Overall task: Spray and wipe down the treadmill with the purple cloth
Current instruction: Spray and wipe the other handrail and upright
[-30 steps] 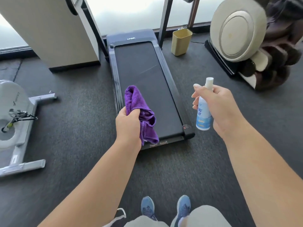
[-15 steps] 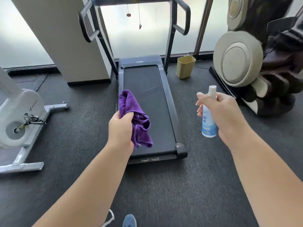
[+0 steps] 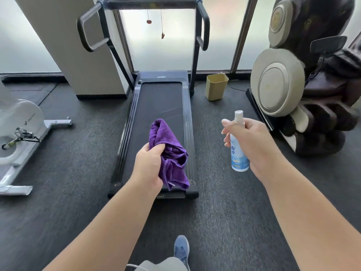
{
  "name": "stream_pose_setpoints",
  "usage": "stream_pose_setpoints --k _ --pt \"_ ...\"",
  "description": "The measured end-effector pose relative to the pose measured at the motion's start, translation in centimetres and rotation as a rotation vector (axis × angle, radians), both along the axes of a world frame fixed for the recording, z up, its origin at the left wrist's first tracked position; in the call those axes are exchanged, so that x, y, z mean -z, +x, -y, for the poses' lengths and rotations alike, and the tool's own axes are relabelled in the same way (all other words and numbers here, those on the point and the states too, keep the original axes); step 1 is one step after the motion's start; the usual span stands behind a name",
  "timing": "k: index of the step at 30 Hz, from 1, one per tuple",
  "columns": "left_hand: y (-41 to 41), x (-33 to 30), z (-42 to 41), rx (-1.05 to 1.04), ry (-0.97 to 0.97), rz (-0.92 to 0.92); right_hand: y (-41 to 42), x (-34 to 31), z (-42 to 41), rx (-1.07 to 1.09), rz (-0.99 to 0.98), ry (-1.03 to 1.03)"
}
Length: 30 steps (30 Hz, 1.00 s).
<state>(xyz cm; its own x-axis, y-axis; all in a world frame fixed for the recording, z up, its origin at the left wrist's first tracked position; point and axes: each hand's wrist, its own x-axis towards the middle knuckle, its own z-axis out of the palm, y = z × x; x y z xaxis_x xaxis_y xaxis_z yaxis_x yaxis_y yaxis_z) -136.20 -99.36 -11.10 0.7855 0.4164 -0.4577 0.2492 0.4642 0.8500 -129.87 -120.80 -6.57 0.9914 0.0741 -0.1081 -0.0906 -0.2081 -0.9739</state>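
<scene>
The left hand (image 3: 149, 167) is gripping the bunched purple cloth (image 3: 169, 153) above the near end of the treadmill (image 3: 156, 106). The right hand (image 3: 252, 147) is holding the spray bottle (image 3: 238, 153) upright, forefinger over its nozzle, right of the belt. Farther off, a yellow bin (image 3: 216, 86) is standing beside the treadmill's front.

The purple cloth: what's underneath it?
Below the bunched purple cloth, gripped in the left hand, lies the black treadmill belt. The cloth hides the belt's near end and right corner.
</scene>
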Motion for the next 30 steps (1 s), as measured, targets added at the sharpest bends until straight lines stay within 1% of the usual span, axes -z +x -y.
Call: stream_pose_setpoints --k 5,10,14,17,23,30 --pt "9.0 0.9 2.6 0.019 -0.002 0.021 7.4 0.0 1.1 -0.014 -0.005 -0.008" --pt "19.0 1.2 6.7 0.029 -0.064 0.022 14.4 -1.7 5.8 0.049 0.009 -0.050" --pt "24.5 0.3 10.5 0.093 -0.065 0.034 19.3 -2.1 10.3 0.130 0.025 0.012" --pt "27.9 -0.2 12.6 0.101 -0.078 0.033 22.8 -1.3 12.2 0.138 0.014 0.053" --pt "34.2 -0.9 17.9 -0.004 -0.054 0.049 31.1 -0.8 15.8 -0.001 -0.007 0.060" --pt "39.4 -1.2 25.3 -0.215 -0.083 0.019 41.0 -1.5 23.5 -0.155 -0.045 0.038"
